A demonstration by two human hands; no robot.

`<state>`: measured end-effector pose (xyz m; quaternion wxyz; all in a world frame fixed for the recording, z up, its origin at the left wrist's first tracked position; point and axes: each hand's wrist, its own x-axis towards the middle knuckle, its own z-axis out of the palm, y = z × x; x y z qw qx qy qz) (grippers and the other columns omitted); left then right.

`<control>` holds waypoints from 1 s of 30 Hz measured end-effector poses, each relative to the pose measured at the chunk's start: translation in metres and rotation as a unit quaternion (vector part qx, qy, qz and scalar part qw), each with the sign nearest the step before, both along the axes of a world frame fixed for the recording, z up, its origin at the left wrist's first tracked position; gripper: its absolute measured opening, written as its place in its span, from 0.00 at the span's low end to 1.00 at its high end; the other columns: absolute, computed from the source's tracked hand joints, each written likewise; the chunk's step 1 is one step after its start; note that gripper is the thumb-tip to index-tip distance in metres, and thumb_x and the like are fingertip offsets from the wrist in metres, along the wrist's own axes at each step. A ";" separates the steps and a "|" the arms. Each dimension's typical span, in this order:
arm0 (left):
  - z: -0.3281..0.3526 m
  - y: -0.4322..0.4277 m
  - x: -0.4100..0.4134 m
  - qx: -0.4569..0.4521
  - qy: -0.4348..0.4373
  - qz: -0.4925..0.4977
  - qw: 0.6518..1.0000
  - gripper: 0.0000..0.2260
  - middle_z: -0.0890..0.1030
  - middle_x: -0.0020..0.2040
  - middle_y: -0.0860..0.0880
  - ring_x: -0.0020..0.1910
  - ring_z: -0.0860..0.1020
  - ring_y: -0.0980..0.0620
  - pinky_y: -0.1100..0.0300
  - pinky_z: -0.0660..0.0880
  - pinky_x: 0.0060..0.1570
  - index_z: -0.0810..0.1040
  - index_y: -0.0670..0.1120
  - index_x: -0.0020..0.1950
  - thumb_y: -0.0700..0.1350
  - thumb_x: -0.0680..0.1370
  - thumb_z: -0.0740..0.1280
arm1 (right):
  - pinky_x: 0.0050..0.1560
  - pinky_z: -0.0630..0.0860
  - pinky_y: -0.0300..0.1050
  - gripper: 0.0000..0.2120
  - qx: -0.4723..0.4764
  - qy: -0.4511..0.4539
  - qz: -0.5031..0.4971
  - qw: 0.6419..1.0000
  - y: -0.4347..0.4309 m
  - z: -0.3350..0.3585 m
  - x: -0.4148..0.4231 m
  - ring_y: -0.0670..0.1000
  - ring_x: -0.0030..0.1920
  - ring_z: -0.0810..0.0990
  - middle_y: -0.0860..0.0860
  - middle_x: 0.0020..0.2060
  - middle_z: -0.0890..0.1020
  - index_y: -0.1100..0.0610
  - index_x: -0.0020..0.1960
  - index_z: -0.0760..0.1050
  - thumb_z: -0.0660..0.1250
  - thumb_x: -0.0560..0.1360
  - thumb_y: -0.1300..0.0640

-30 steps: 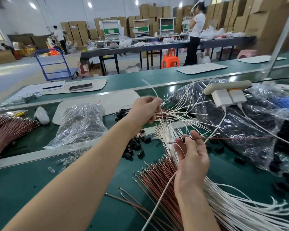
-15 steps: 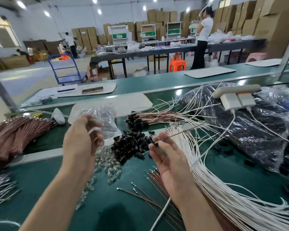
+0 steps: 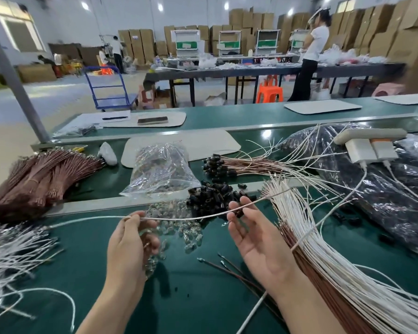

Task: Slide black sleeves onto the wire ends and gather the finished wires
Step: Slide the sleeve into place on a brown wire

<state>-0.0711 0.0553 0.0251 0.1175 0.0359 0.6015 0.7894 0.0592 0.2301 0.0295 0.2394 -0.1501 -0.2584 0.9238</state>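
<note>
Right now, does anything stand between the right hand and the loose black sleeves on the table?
Nothing visible does. The black sleeves lie just beyond the fingertips of the right hand. Only the white wire, pinched by the left hand, crosses in front of the pile.

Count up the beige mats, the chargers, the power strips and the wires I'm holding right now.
Mats: 4
Chargers: 2
Power strip: 1
Wire, held: 1
Total: 8
</note>
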 end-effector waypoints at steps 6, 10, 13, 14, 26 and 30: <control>0.002 0.011 0.010 0.083 -0.087 -0.130 0.984 0.09 0.80 0.37 0.51 0.25 0.70 0.56 0.64 0.68 0.21 0.79 0.46 0.54 0.50 0.79 0.68 | 0.41 0.84 0.43 0.10 -0.016 0.003 0.019 1.000 -0.002 0.001 0.000 0.56 0.46 0.87 0.60 0.48 0.85 0.61 0.54 0.80 0.69 0.73 0.64; -0.003 0.020 0.026 0.057 -0.020 -0.214 0.975 0.11 0.84 0.43 0.47 0.31 0.77 0.54 0.63 0.73 0.25 0.85 0.47 0.52 0.50 0.73 0.70 | 0.42 0.83 0.43 0.13 0.028 -0.006 0.053 0.998 -0.010 -0.003 -0.004 0.57 0.47 0.86 0.60 0.49 0.85 0.60 0.56 0.79 0.69 0.72 0.63; -0.008 0.026 0.032 0.053 0.017 -0.165 0.985 0.10 0.84 0.44 0.45 0.33 0.79 0.52 0.62 0.76 0.28 0.84 0.45 0.49 0.48 0.73 0.69 | 0.44 0.84 0.44 0.13 0.061 -0.017 0.057 0.996 -0.012 -0.003 -0.007 0.57 0.47 0.86 0.60 0.51 0.85 0.59 0.55 0.81 0.69 0.71 0.64; -0.009 0.026 0.031 0.056 0.025 -0.142 0.988 0.11 0.84 0.43 0.45 0.32 0.79 0.52 0.62 0.76 0.28 0.83 0.44 0.51 0.48 0.74 0.68 | 0.45 0.84 0.45 0.12 0.057 -0.017 0.047 0.997 -0.009 -0.003 -0.006 0.58 0.47 0.86 0.60 0.50 0.84 0.59 0.54 0.82 0.68 0.72 0.65; -0.011 0.021 0.027 -0.034 0.157 -0.039 0.986 0.07 0.82 0.41 0.50 0.33 0.78 0.53 0.60 0.78 0.30 0.78 0.44 0.53 0.43 0.84 0.61 | 0.51 0.84 0.45 0.13 -0.015 -0.009 -0.043 0.999 0.007 -0.003 0.000 0.55 0.45 0.86 0.60 0.44 0.84 0.66 0.60 0.77 0.62 0.77 0.67; -0.010 0.021 0.027 -0.038 0.168 -0.038 0.984 0.07 0.82 0.41 0.49 0.33 0.78 0.53 0.60 0.78 0.31 0.78 0.45 0.52 0.42 0.84 0.61 | 0.50 0.84 0.45 0.10 0.017 -0.024 -0.062 0.998 0.008 -0.006 -0.001 0.53 0.45 0.86 0.58 0.44 0.84 0.63 0.57 0.80 0.64 0.79 0.64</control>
